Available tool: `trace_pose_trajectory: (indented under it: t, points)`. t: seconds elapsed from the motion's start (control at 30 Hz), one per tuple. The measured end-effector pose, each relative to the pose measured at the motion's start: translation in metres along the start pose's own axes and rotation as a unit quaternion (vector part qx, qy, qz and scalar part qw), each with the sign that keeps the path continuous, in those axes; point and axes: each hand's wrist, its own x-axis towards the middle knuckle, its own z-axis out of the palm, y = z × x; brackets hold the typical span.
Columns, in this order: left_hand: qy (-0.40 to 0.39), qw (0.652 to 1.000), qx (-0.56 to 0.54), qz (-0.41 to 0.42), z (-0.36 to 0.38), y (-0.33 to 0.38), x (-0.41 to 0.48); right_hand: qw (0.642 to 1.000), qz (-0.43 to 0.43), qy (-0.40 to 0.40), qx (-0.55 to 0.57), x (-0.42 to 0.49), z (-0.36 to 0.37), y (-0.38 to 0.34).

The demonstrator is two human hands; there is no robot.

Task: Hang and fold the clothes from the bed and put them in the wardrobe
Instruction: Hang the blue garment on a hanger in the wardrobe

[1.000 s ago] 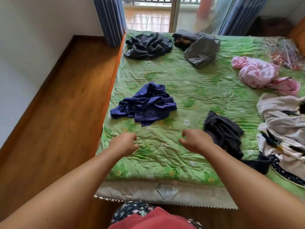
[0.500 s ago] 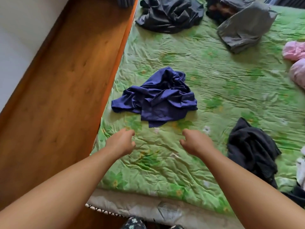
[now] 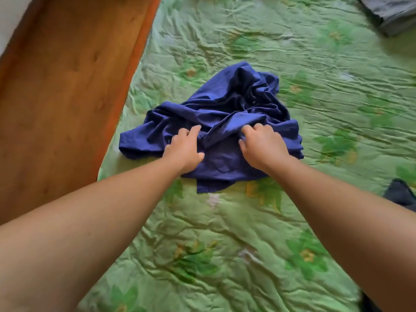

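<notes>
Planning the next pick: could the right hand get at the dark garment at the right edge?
Probably yes: only bare quilt lies between the right hand and dark garment, but it now grips the blue shirt.

You have three garments on one green quilt (image 3: 225, 244): one blue shirt (image 3: 225, 113) at centre, one grey garment (image 3: 391, 12) in the upper right corner, one dark garment (image 3: 400, 194) at the right edge. Your two hands show: left hand (image 3: 184, 152), right hand (image 3: 261, 147).

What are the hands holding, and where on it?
The crumpled blue shirt. Both the left hand and the right hand pinch folds near its middle with curled fingers.
</notes>
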Motion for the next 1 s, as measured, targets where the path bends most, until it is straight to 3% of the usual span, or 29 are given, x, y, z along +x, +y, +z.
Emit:
trace_pose_trajectory:
  t: [0.1,0.17,0.27,0.33,0.47,0.53,0.63,0.8,0.9,1.0]
  points:
    - [-0.047,0.991,-0.121,-0.022,0.02,-0.003,0.018,0.983,0.058,-0.037,0.169,0.023,0.011,-0.018]
    - [-0.032,0.993,-0.106,-0.03,0.034,-0.003,0.019,0.974,0.084,-0.043,0.204,0.026,0.019,-0.025]
    - [0.118,0.992,-0.018,-0.046,0.036,0.003,0.02,0.995,0.055,0.076,0.043,0.026,0.023,-0.018]
    - [0.17,0.985,0.002,-0.014,0.03,0.009,0.027,0.992,0.057,0.116,-0.013,0.036,0.02,-0.002]
    - [0.109,0.988,0.087,0.065,0.026,0.023,0.032,0.994,0.087,-0.005,-0.064,0.037,0.025,0.028]
    - [0.095,0.977,0.136,0.136,0.04,0.022,0.015,0.995,0.084,-0.025,-0.045,0.009,0.04,0.034]
    - [-0.012,0.948,0.192,0.253,0.077,0.011,-0.036,0.995,0.066,-0.075,-0.02,-0.054,0.072,0.041]
    - [-0.16,0.949,0.129,0.239,0.123,-0.001,-0.124,0.965,0.12,-0.194,0.128,-0.13,0.097,0.037]
    - [-0.244,0.941,0.083,0.219,0.14,0.005,-0.16,0.931,0.208,-0.131,0.268,-0.147,0.091,0.028]
    - [-0.257,0.94,0.085,0.207,0.149,0.011,-0.18,0.939,0.234,-0.031,0.251,-0.149,0.077,0.023]
